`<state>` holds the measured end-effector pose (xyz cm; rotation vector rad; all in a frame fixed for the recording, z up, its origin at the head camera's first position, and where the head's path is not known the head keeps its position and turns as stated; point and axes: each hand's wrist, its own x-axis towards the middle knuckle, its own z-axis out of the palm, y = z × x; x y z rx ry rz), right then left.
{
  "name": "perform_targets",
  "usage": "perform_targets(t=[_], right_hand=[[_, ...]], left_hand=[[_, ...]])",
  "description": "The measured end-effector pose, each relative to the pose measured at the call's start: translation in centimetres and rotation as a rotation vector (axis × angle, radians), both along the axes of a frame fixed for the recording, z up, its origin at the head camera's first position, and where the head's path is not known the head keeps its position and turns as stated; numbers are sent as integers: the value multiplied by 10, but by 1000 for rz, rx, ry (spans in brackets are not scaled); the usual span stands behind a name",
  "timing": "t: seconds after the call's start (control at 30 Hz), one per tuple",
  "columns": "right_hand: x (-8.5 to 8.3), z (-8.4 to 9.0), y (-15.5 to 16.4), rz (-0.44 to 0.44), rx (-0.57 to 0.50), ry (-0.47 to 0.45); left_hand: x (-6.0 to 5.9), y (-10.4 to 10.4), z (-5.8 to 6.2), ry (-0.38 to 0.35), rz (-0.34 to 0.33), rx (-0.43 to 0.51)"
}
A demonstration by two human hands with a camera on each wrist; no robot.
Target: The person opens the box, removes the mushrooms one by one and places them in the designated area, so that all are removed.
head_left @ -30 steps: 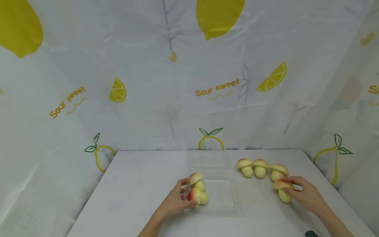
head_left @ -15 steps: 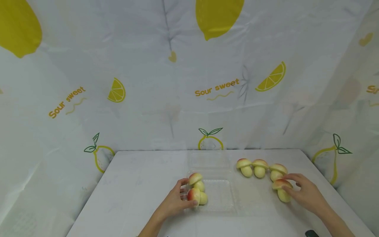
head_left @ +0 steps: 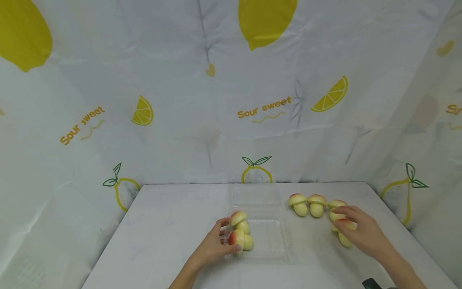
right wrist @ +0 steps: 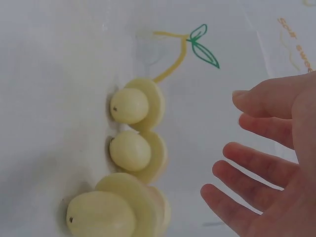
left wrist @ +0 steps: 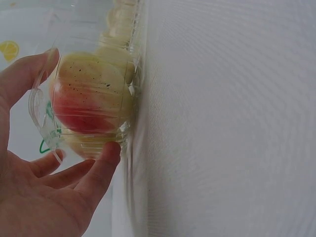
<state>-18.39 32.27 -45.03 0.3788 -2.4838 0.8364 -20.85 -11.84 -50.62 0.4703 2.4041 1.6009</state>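
My left hand (head_left: 213, 247) holds the left side of a clear plastic box (head_left: 268, 241), thumb at the rim and fingers against the wall. Inside that side lie two mushroom-shaped pieces with pale yellow stems, an upper one (head_left: 239, 218) and a lower one (head_left: 236, 239); red blush shows on the caps. Over at the right, my right hand (head_left: 362, 233) hovers above another mushroom-shaped piece (head_left: 345, 240) and partly hides it. In the right wrist view its fingers are spread and hold nothing. More such pieces stand in a row behind, the leftmost piece (head_left: 299, 206) in full view.
The box's clear lid (head_left: 256, 196) lies folded back behind it. A white tabletop (head_left: 166, 228) carries everything, with a lemon-printed white curtain (head_left: 202, 92) at its back and sides. A small dark object (head_left: 371, 283) shows at the bottom right edge.
My right hand has come off the near mushroom-shaped piece and shifted slightly up and left over it. The left hand and the box have stayed put.
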Motion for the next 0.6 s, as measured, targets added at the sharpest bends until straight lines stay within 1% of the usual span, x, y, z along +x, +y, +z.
perform_targets(t=[0.13, 0.23, 0.37, 0.43, 0.6], right_hand=[[-1, 3, -12, 65, -40, 59], [-1, 6, -22, 100, -41, 90], [2, 9, -35, 102, -12, 87], [3, 10, -42, 98, 5, 65], [1, 12, -55, 117, 20, 45]], left_hand=[[0, 0, 0, 8, -5, -2], [0, 0, 0, 11, -10, 1], [-1, 0, -1, 5, -7, 6], [-1, -1, -2, 0, -4, 6], [-2, -1, -2, 0, -4, 9]])
